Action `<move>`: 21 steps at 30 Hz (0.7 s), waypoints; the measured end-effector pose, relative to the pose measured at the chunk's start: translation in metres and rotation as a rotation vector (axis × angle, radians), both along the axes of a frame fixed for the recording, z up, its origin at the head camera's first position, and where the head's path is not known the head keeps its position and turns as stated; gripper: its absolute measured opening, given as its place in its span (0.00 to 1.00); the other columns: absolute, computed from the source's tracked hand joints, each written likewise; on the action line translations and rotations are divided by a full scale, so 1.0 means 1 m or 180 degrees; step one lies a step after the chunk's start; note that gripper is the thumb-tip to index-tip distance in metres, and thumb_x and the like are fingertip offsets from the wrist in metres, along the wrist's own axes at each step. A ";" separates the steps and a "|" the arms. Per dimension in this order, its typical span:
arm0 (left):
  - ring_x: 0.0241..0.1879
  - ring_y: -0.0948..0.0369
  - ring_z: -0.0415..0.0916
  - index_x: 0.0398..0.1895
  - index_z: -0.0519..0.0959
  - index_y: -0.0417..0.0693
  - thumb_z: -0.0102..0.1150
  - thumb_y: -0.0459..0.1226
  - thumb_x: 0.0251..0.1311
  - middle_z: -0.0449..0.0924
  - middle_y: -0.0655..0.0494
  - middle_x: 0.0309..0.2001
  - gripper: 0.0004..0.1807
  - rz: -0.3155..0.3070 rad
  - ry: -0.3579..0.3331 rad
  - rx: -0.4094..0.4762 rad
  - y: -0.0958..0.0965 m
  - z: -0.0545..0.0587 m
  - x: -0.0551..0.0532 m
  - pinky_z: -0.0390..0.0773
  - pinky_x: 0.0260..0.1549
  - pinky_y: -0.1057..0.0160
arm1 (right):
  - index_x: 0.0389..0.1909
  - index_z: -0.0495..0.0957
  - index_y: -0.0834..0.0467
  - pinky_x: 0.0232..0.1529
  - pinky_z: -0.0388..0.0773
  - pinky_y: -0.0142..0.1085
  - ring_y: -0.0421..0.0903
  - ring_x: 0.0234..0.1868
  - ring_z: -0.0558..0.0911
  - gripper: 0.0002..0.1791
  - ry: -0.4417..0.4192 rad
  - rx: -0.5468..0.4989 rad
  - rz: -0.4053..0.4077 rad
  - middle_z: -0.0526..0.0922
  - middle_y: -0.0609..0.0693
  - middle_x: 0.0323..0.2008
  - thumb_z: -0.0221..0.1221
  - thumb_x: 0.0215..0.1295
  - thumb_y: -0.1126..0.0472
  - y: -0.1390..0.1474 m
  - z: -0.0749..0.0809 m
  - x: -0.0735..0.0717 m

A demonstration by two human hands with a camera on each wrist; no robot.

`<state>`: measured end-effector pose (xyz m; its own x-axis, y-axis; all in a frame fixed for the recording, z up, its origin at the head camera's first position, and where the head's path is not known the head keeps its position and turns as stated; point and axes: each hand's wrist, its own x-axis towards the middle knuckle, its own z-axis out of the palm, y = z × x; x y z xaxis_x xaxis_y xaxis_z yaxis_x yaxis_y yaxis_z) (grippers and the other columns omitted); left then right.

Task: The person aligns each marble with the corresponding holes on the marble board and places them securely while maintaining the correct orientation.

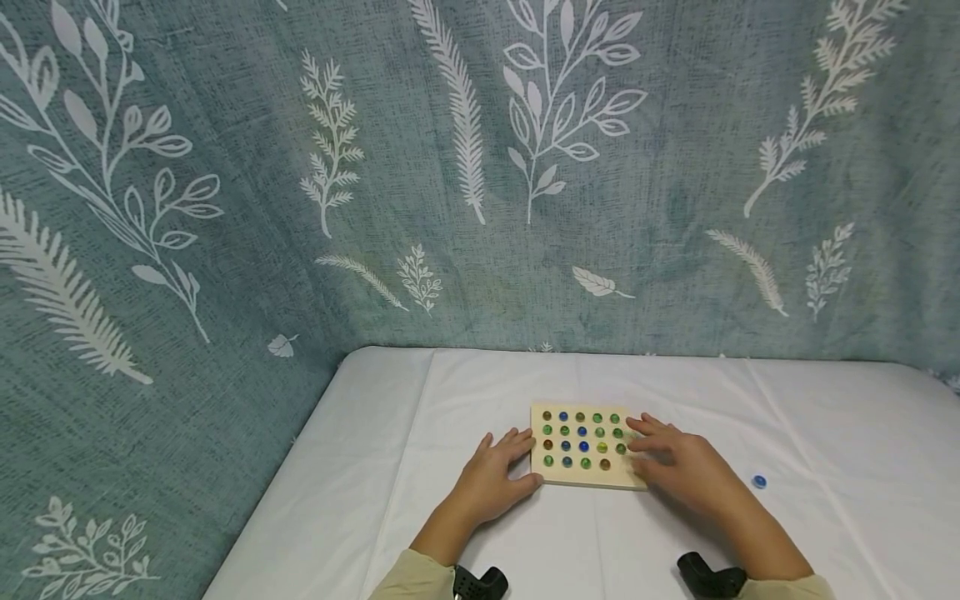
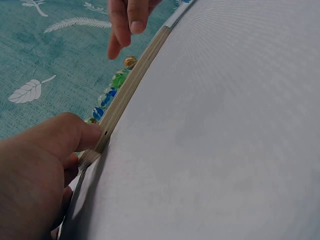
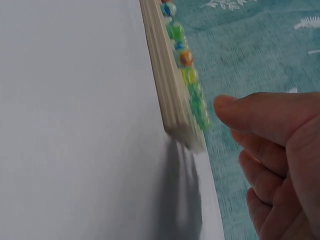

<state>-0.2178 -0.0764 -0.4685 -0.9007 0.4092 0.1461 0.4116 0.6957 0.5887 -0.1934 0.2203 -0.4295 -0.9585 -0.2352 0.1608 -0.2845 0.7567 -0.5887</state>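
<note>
A pale wooden board (image 1: 592,479) lies flat on the table, with rows of green, blue, amber and yellow glass marbles (image 1: 583,447) set in it. My left hand (image 1: 487,479) holds the board's left end, thumb at the front corner and fingers along the side. In the left wrist view the thumb (image 2: 82,132) presses against the board's edge. My right hand (image 1: 686,467) is over the board's right end, fingers loosely bent with nothing between them. From the right wrist, its thumb (image 3: 240,112) shows apart from the board, close to the green marbles (image 3: 199,107).
A single blue marble (image 1: 760,482) lies on the white tablecloth (image 1: 847,433) to the right of my right forearm. Behind the table and along its left side hangs a green curtain (image 1: 480,275) with white leaf prints. A black strapped device (image 1: 708,575) sits at each wrist.
</note>
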 end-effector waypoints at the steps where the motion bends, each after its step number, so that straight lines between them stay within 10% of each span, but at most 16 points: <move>1: 0.73 0.60 0.61 0.67 0.73 0.50 0.63 0.49 0.60 0.69 0.64 0.70 0.32 -0.0001 0.0002 0.0000 0.000 0.000 0.000 0.49 0.77 0.48 | 0.48 0.85 0.56 0.67 0.61 0.66 0.64 0.71 0.64 0.14 -0.0010 -0.0003 -0.0030 0.72 0.56 0.68 0.66 0.61 0.59 0.004 0.000 0.001; 21: 0.73 0.60 0.60 0.67 0.73 0.51 0.63 0.50 0.60 0.68 0.65 0.70 0.32 0.0015 -0.0038 -0.0018 0.000 -0.002 -0.001 0.48 0.77 0.49 | 0.56 0.80 0.63 0.53 0.68 0.69 0.78 0.65 0.62 0.31 -0.0622 0.0305 -0.0607 0.63 0.67 0.69 0.61 0.65 0.42 0.127 0.003 0.020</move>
